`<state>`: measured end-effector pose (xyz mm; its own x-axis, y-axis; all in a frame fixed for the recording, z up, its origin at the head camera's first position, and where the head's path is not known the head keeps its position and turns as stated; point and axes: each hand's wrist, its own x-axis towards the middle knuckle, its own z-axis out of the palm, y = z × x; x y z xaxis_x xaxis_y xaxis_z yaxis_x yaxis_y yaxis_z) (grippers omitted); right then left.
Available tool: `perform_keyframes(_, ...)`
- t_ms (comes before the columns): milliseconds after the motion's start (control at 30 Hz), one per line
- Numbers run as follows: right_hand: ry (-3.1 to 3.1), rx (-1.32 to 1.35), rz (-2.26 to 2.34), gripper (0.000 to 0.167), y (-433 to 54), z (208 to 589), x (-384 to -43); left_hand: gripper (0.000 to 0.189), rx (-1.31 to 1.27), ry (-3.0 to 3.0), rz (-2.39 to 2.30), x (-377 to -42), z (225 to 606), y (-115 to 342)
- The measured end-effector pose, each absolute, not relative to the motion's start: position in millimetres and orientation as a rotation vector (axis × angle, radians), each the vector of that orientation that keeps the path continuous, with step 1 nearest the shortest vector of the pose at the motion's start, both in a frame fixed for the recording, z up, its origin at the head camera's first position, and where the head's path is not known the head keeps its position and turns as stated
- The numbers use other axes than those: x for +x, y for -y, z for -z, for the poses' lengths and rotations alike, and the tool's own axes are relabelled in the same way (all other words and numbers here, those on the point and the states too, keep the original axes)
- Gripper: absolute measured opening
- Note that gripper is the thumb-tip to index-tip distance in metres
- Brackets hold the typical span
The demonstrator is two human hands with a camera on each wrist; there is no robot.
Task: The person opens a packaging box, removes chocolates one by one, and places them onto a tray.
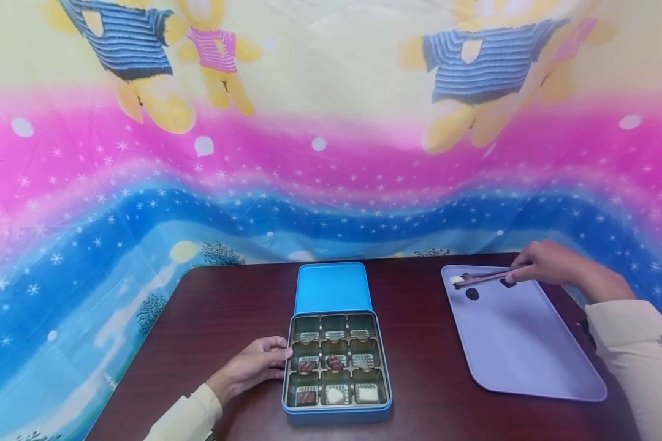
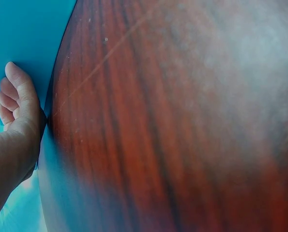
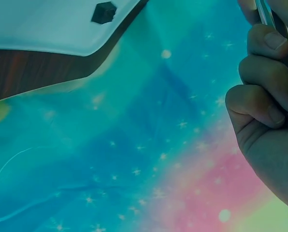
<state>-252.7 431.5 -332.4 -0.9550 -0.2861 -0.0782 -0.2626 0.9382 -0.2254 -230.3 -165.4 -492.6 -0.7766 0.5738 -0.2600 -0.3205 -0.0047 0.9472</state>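
My left hand (image 1: 254, 367) rests its fingertips against the left side of a blue tin box (image 1: 336, 418). Inside, a gold divider with nine compartments carries dark striped chocolates (image 1: 307, 397) and white chocolates (image 1: 367, 392) in its front and middle rows. At the right, my right hand (image 1: 554, 263) grips metal tongs (image 1: 493, 278) over the far end of a pale purple tray (image 1: 535, 355). The tongs' tips are right at a white chocolate (image 1: 455, 280). Several dark chocolates (image 1: 472, 294) lie around them, one of them near the right fingers.
A light blue lid (image 1: 333, 286) lies directly behind the box. The dark wooden table (image 1: 226, 306) bears everything, and its back edge meets a printed cloth (image 1: 320, 171) with bears and snowflakes.
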Motion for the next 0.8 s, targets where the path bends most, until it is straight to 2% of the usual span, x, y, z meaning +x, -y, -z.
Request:
perform_keyframes(467,-2.966,-0.365,0.318,0.027,-471.9,345.6,-248.1,0.015,0.255,-1.669,-1.843,-230.9,493.7,165.2)
perform_keyframes(800,-2.968,-0.274,0.351,0.019,-497.0,355.6,-241.7,0.015,0.257,-1.665,-1.842,-231.2,495.2,165.5)
